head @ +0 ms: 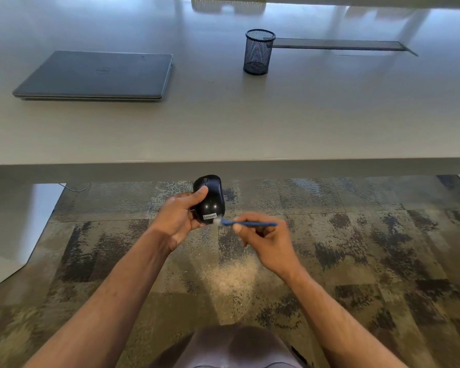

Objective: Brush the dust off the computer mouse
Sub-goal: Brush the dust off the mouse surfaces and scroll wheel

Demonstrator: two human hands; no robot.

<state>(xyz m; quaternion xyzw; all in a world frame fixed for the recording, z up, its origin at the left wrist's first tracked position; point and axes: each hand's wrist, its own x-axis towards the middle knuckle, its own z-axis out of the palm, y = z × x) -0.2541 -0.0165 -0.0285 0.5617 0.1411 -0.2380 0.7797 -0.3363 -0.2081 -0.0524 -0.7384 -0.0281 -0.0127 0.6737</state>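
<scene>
The desk (223,123) stretches wide beyond my hands, its near edge just past the mouse. On it, far ahead and to the left of my left hand, lies a closed laptop (96,75); ahead and a little right of my right hand stands a mesh pen cup (258,51). Under my hands is patterned carpet (356,248), so whatever I sweep off falls there and not on the desk.

My left hand (178,221) holds the mouse (209,199) in the air, short of the desk edge: the thumb presses across its left side and top, and the fingers curl round underneath, mostly hidden. The mouse's long axis runs away from me, wheel end far, the labelled rear end nearest me and tipped toward my view.

My right hand (266,240) sits just right of the mouse and slightly nearer to me, pinching the thin blue handle of the brush (250,223) between thumb and curled fingers. The brush lies nearly level, pointing left, crosswise to the mouse. Its pale bristle tip (217,221) touches the rear edge of the mouse, right by the label.

So the right hand is the working one, and the mouse lies to its left. I judge the stroke should run along the mouse's length, from this near end outward toward the buttons, with the left hand turning the shell to offer each side.
</scene>
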